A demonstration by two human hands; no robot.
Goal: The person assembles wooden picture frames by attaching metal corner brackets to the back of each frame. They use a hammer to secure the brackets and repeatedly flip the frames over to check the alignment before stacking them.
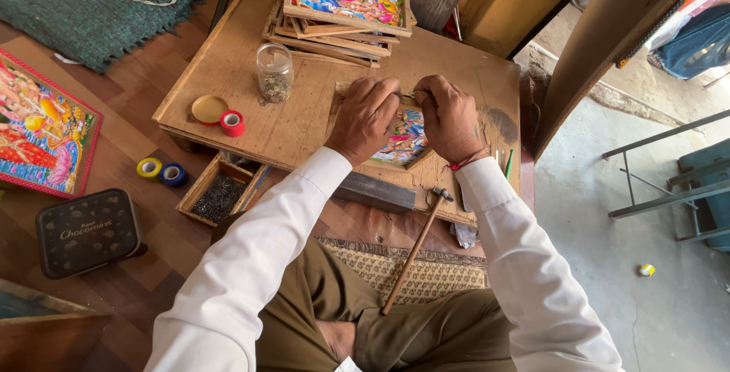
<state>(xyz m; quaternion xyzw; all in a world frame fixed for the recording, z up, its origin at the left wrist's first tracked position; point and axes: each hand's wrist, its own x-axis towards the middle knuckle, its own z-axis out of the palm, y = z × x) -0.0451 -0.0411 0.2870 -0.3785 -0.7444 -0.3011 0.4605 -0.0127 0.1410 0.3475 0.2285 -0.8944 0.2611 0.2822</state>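
My left hand (pixel 363 117) and my right hand (pixel 449 117) rest side by side on a small wooden-framed colourful picture (pixel 404 140) lying on a low wooden work table (pixel 243 75). Fingers of both hands pinch together at the frame's far edge, around something small and thin that I cannot make out. A hammer (pixel 417 246) with a wooden handle leans off the table's near edge toward my lap, untouched.
A stack of framed pictures (pixel 346 0) sits at the table's back. A glass jar (pixel 274 72), its yellow lid (pixel 208 108) and a red tape roll (pixel 232 123) stand left. A nail tray (pixel 219 189), tape rolls (pixel 161 170), a black tin (pixel 87 231) and a large picture (pixel 42 129) lie on the floor.
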